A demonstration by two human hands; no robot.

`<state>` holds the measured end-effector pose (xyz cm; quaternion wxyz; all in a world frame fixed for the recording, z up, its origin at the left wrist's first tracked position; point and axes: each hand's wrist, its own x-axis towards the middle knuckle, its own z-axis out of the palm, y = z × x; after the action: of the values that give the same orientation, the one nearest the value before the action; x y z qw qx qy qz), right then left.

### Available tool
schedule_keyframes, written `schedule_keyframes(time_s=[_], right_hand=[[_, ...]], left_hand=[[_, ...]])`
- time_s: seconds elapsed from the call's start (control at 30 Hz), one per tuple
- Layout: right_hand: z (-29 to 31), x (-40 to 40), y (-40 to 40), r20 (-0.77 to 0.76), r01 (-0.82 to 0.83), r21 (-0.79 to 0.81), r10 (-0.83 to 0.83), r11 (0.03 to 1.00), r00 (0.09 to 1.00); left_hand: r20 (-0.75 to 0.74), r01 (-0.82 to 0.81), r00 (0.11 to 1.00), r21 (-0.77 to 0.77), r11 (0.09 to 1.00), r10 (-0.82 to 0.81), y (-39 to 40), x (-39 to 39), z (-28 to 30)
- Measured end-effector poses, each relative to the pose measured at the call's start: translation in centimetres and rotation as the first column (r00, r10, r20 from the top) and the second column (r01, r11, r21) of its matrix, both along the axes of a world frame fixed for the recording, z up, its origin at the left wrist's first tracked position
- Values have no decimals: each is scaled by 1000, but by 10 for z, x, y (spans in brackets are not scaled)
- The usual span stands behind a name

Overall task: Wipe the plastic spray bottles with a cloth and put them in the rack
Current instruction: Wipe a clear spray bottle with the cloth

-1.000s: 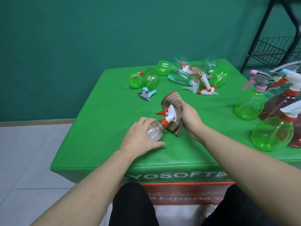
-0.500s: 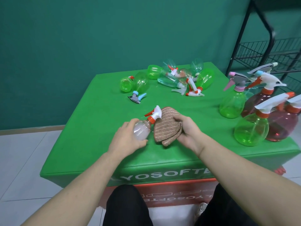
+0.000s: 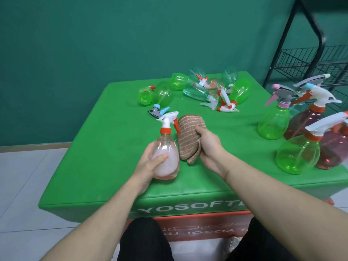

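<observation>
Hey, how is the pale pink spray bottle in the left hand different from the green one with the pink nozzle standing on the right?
The pale pink clear plastic spray bottle is gripped by the left hand; the green clear plastic spray bottle with the pink-tipped grey trigger stands untouched on the green table. The pink one has a white head, red trigger and red collar; the green one has a pink collar. The pink body looks slimmer. Both are upright and see-through.

We read "YOSOFT" in white caps on the worktop's green front edge (image 3: 188,208), cut off by the right forearm. Red panel (image 3: 188,229) below carries the same lettering upside down, only partly legible. No other readable text.
</observation>
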<state>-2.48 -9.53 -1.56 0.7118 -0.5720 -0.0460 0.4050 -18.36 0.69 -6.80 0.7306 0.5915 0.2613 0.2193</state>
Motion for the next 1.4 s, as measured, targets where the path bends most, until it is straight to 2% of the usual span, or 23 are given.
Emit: schedule_keyframes(time_s=[0.13,0.23,0.33,0.43,0.6,0.67,0.73,0.8,0.93,1.1,1.23,1.4], right_hand=[[9,-2,19,56,-56,2,55,998,997],[13,-7,35,92,-75,15,73,997,993],[10,-15,46,257,-82,-37,89,996,962],[0,-23,48,467,-106,-160,170,981,868],[-11,-27,37,685,-117,-298,298,947,665],[-16,-21,31,723,-118,-380,374,917,580],[-22,-16,26,725,-101,-435,415,895,551],[-23,-13,21,701,-78,-431,388,899,598],[-18,-11,12,588,-17,-367,247,930,770],[1,-7,0,315,40,-184,21,982,949],[15,-8,1,206,66,-113,-42,991,978],[30,-17,15,252,71,-97,-44,993,967]], left_hand=[[18,50,999,-109,993,-48,6,-1,-8],[1,99,995,-117,988,-100,11,-1,-9],[7,116,993,-115,987,-116,12,1,-11],[14,82,997,-113,990,-81,12,1,-15],[30,78,997,-120,990,-75,12,0,-16],[36,70,997,-142,987,-65,13,0,-16],[38,50,998,-186,981,-44,14,0,-17],[46,23,999,-244,970,-12,15,-1,-18],[96,-45,991,-406,913,92,18,-5,-17],[159,-9,983,-463,886,93,17,-10,-12],[203,13,974,-485,874,99,17,-11,-12],[235,-26,957,-513,858,169,9,-7,-9]])
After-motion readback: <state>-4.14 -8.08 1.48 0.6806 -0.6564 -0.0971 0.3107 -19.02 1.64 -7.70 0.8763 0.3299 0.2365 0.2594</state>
